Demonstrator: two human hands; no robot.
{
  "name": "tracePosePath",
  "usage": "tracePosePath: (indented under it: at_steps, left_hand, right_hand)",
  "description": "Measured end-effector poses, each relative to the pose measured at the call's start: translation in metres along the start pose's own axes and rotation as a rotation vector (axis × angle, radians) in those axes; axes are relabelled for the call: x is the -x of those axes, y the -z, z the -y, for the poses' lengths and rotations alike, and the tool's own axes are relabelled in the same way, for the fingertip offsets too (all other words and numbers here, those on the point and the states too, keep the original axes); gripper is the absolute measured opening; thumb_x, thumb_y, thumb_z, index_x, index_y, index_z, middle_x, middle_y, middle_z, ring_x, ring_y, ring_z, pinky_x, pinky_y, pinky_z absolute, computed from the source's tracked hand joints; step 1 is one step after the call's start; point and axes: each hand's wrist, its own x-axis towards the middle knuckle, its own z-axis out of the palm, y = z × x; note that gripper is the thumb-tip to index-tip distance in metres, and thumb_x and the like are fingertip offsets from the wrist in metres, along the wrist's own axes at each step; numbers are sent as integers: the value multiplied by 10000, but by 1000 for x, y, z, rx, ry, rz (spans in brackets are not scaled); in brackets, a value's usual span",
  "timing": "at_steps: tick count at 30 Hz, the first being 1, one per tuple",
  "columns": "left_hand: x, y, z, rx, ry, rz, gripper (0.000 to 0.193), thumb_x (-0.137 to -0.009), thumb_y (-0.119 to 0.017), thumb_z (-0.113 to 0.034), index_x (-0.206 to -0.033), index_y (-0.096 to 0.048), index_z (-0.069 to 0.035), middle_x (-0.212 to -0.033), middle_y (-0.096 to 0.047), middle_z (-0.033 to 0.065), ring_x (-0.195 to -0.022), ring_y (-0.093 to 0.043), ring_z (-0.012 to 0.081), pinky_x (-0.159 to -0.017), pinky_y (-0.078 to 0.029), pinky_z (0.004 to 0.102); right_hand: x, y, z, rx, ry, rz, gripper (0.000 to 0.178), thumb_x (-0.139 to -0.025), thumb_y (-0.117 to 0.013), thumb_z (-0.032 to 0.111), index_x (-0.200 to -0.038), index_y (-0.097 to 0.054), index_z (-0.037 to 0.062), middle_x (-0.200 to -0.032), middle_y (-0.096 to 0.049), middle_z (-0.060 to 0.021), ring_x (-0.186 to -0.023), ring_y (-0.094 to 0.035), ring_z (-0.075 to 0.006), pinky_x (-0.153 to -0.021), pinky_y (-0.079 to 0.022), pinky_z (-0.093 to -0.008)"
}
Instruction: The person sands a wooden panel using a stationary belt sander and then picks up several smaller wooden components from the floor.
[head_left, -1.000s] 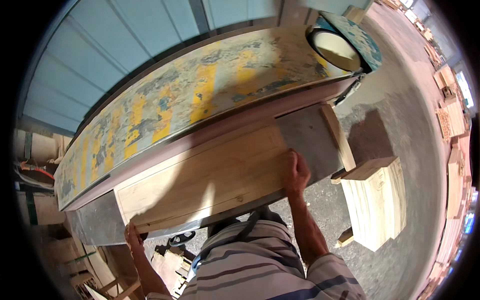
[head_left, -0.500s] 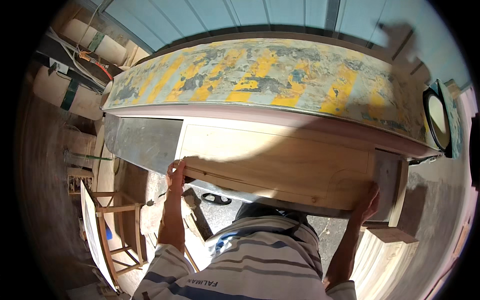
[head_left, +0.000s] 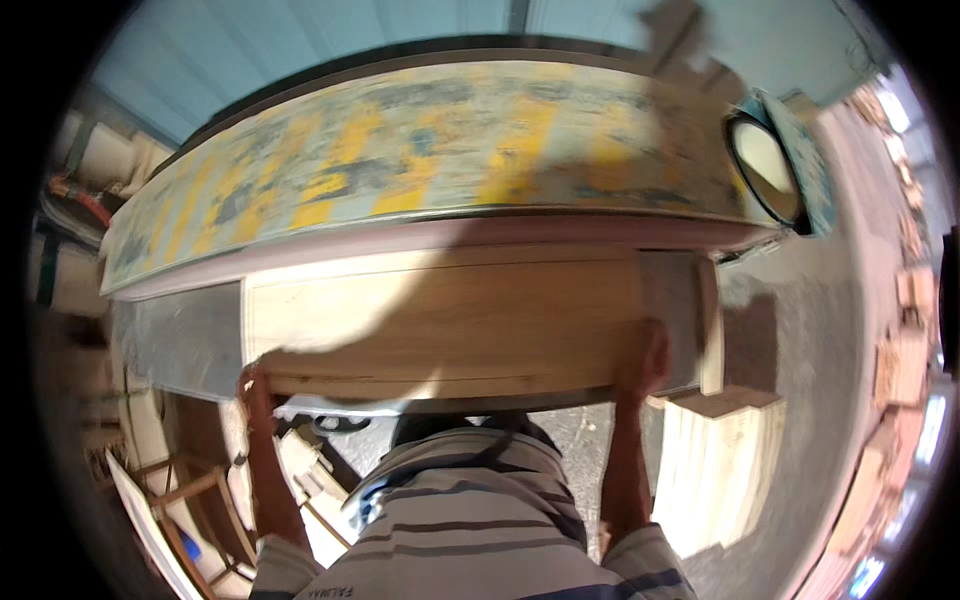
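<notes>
A long pale wooden board (head_left: 370, 320) lies on a grey metal machine table (head_left: 185, 335), its long side toward me. Thin dark lines run along its far and near edges. At the board's near left corner, my left hand (head_left: 256, 382) is closed on the edge. My right hand (head_left: 645, 362) grips the near right end; motion smears its fingers a little. Shadow covers the board's right part, while bright light falls on the left.
Behind the board stretches a worn machine cover (head_left: 400, 150) with yellow stripes. Stacked wooden boards (head_left: 715, 470) stand at my right, beside the table. A wooden frame stand (head_left: 190, 490) is at lower left. More timber (head_left: 905, 360) lines the far right.
My view has swung to the right, so the machine and board appear farther left and more timber shows at right. Both hands keep their hold on the board.
</notes>
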Motion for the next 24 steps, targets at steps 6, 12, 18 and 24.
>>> tracePosePath:
  at_steps: [6,12,18,24]
  left_hand:
    - [-3,2,5,-312,-60,-22,362,-807,-624,-387,-1027,-524,-119,-486,-396,-67,-334,-285,18,-296,-180,184]
    - [-4,5,-3,-325,-76,31,357,-791,-625,-428,-987,-514,-151,-482,-379,-64,-338,-285,20,-295,-184,186]
    - [-28,44,21,-260,-40,26,276,-820,-625,-320,-1004,-508,-150,-486,-380,-65,-345,-294,17,-293,-201,186]
    - [19,-22,-14,-359,5,4,596,-789,-654,-361,-1239,-397,-67,-533,-432,-33,-374,-327,37,-331,-221,188]
  right_hand:
    - [-13,3,49,40,-177,-120,377,-896,-506,307,-1060,-578,-25,-989,-595,-95,-915,-538,-184,-811,-425,-301]
    - [-5,1,41,-33,-158,-99,337,-893,-526,292,-1041,-588,-4,-973,-594,-62,-886,-530,-155,-795,-426,-287]
    - [-6,3,26,6,-226,-73,364,-899,-510,322,-1045,-591,-1,-973,-597,-63,-904,-529,-151,-812,-414,-285]
    - [-18,9,54,-6,-195,-151,333,-908,-496,292,-1036,-597,2,-963,-598,-59,-882,-538,-148,-792,-435,-287]
